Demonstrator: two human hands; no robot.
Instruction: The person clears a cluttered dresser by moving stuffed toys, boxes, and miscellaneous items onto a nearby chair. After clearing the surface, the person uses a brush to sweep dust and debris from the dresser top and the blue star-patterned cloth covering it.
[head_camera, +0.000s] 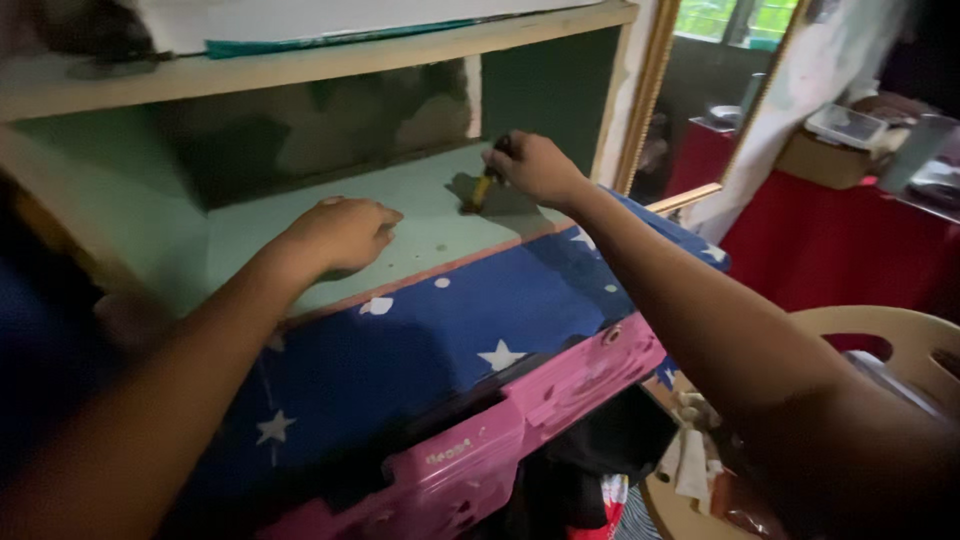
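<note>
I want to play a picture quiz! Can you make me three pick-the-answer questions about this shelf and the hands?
1. Where does the left hand rest?
A. On the green shelf board
B. On the pink plastic piece
C. On the red cloth

2. What colour is the cloth with white stars?
A. Yellow
B. Blue
C. Orange

3. What is the right hand doing?
A. Lying flat and open
B. Gripping a small brush
C. Hanging beside the chair

Answers:
1. A, its curled fingers press on the green shelf board.
2. B, the starred cloth is dark blue.
3. B, its fingers close around the small brush, whose tip touches the board.
</note>
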